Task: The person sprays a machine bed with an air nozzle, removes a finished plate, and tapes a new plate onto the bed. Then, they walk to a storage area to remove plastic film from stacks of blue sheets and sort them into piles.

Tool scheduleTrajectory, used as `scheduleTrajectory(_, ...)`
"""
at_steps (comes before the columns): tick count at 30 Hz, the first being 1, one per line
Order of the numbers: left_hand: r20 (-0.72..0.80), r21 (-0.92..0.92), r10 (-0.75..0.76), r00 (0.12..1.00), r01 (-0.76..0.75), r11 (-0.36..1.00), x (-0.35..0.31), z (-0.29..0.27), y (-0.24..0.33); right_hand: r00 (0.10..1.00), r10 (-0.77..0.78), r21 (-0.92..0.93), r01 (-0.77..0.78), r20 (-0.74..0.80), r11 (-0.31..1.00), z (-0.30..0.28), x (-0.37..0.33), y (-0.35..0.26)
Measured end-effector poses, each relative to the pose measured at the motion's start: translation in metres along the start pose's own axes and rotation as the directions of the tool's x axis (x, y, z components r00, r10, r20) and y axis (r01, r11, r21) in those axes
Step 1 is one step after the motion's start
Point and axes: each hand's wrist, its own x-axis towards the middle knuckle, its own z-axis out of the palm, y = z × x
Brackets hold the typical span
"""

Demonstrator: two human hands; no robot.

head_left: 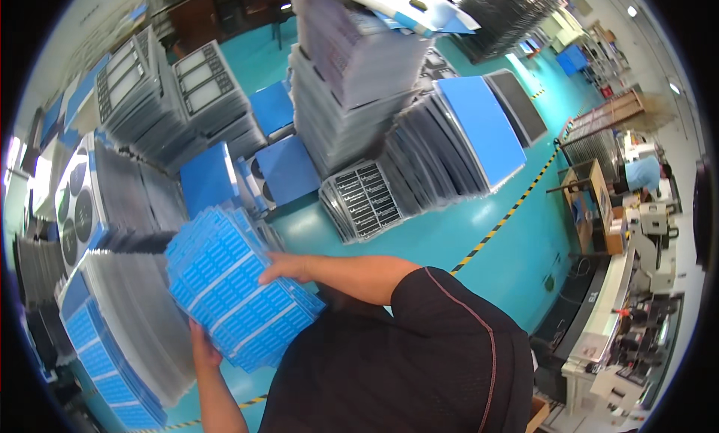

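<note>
A thick, slightly fanned stack of blue printed sheets [232, 283] with pale bands is held against the front of my body. My left hand [204, 348] grips its lower left edge; the fingers run underneath and are mostly hidden. On the opposite edge, my right hand [286, 268] is closed with the thumb lying on top and the other fingers partly out of sight. Just left of the sheets stands a tall pile of grey-white sheets [142, 328], with similar blue printed sheets [112, 366] at its outer side.
Ahead rise a tall wrapped stack [352, 81] and a row of dark sheets with a blue cover [483, 130]. More piles [191, 81] stand at the far left. Yellow-black tape [505, 217] marks the green floor [419, 238]. Workbenches [592, 328] line the right.
</note>
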Motion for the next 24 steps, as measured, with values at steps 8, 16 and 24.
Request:
scheduleTrajectory(8,0.206,0.126,-0.077,0.976,0.052,0.991,-0.006,0.065,0.002,0.861,-0.304,-0.549,0.035,-0.408,0.835,0.03,-0.093,0.013)
scheduleTrajectory(16,0.4,0.305,-0.115,0.909,-0.013,0.952,0.016,0.184,-0.019,0.708,-0.524,-0.383,0.37,-0.473,0.846,0.008,-0.202,0.001)
scheduleTrajectory(24,0.551,0.37,0.009,0.835,-0.254,0.894,0.057,0.435,-0.067,0.494,-0.748,-0.604,0.453,-0.443,0.656,-0.074,-0.384,-0.125)
